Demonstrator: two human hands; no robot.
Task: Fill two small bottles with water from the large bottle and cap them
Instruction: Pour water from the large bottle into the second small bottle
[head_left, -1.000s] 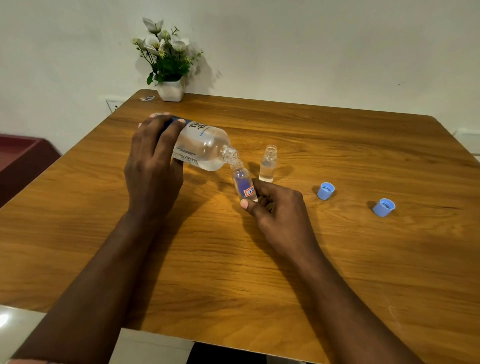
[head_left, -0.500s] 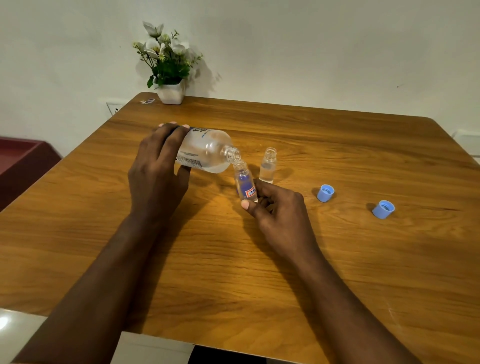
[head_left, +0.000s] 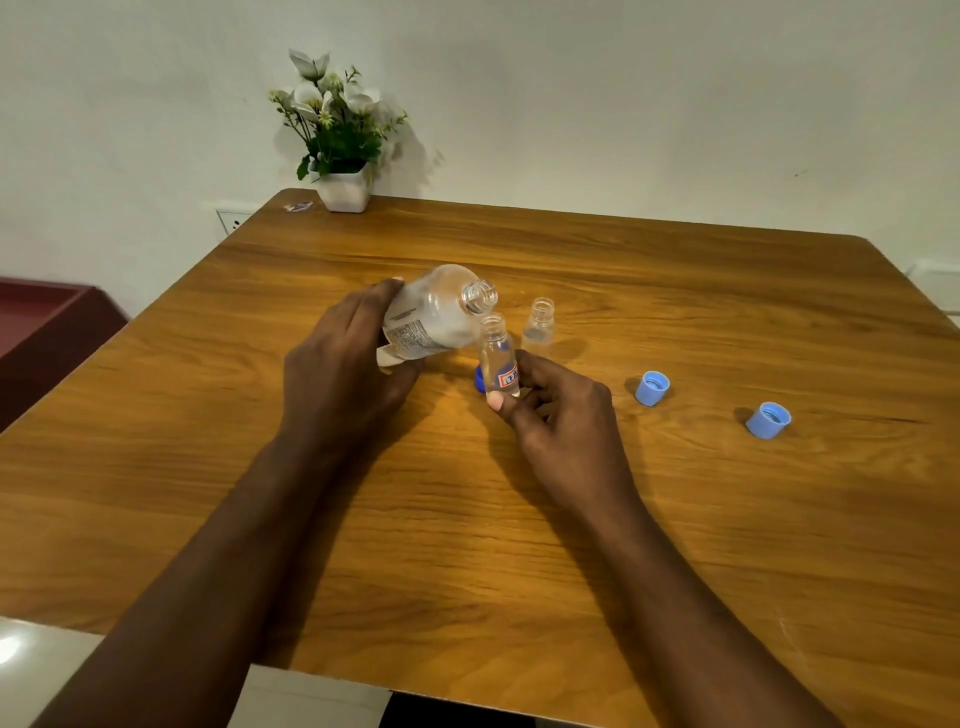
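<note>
left grip wraps the large bottle, neck tilted up-right, just above the small bottle pinched near-upright in the right grip. A blue cap sits right of it on the surface, so right grip's nearer.

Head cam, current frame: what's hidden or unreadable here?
All head view.
- Water level in held small bottle: label and right hand cover its lower part.
- Dark blue cap: mostly behind that bottle.
- Large bottle label print: too small; left hand covers its base.
- Scrap, far-left corner: too small.
</note>
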